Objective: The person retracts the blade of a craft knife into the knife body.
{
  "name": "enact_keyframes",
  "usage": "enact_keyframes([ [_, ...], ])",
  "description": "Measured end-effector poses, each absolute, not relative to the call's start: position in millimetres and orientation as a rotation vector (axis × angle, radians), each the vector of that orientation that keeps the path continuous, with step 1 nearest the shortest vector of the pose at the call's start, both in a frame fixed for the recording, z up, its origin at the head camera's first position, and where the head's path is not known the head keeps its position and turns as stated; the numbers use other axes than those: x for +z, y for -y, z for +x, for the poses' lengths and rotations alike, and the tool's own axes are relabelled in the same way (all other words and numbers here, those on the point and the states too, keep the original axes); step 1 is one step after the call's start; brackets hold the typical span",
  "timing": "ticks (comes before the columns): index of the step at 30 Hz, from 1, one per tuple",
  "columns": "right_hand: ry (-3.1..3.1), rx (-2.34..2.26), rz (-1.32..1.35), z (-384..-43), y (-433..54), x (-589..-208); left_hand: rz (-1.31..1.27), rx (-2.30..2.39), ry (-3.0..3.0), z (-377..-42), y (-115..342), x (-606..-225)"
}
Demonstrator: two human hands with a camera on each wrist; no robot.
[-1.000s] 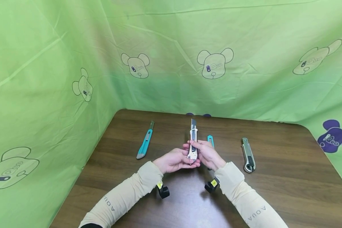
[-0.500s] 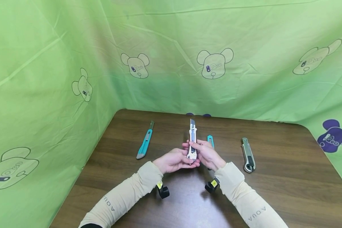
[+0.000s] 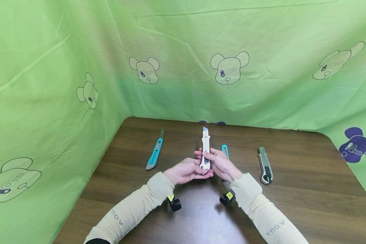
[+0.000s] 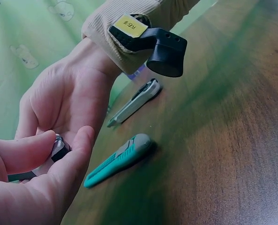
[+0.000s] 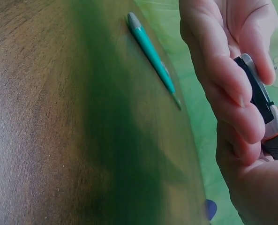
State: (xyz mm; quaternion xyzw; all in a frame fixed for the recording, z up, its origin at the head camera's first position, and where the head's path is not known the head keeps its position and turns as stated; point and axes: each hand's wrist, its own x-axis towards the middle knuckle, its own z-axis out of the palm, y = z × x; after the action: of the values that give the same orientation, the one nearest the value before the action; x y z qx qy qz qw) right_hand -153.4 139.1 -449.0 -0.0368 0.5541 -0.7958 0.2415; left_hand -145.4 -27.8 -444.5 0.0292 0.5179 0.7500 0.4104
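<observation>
Both hands hold one silver utility knife (image 3: 206, 144) over the middle of the table, its blade extended and pointing away from the person. My left hand (image 3: 187, 171) pinches the handle's near end between thumb and fingers; the left wrist view shows that thumb (image 4: 28, 152) on top. Higher up the handle, my right hand (image 3: 222, 165) grips with its thumb on the knife's face and fingers behind. Fingers cover much of the knife in both wrist views. Beyond the right hand lies a teal utility knife (image 3: 225, 149), partly hidden by it in the head view.
Another teal utility knife (image 3: 155, 153), blade out, lies to the left on the brown wooden table (image 3: 286, 206). A grey-silver utility knife (image 3: 265, 166) lies to the right. Green printed cloth (image 3: 183, 40) hangs behind and along the left side. A camera sits on each wrist.
The held knife's blade end has shifted slightly left, and its face has turned a little, catching more light. Both hands stay almost in place; the knives on the table have not moved.
</observation>
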Motion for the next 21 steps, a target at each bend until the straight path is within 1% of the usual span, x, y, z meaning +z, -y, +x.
enact_keyframes([
  [21, -1.461, -2.146, -0.223, -152.1, -143.1, -447.8, 0.053, 1.902, -1.316, -144.8, 26.5, -443.7],
])
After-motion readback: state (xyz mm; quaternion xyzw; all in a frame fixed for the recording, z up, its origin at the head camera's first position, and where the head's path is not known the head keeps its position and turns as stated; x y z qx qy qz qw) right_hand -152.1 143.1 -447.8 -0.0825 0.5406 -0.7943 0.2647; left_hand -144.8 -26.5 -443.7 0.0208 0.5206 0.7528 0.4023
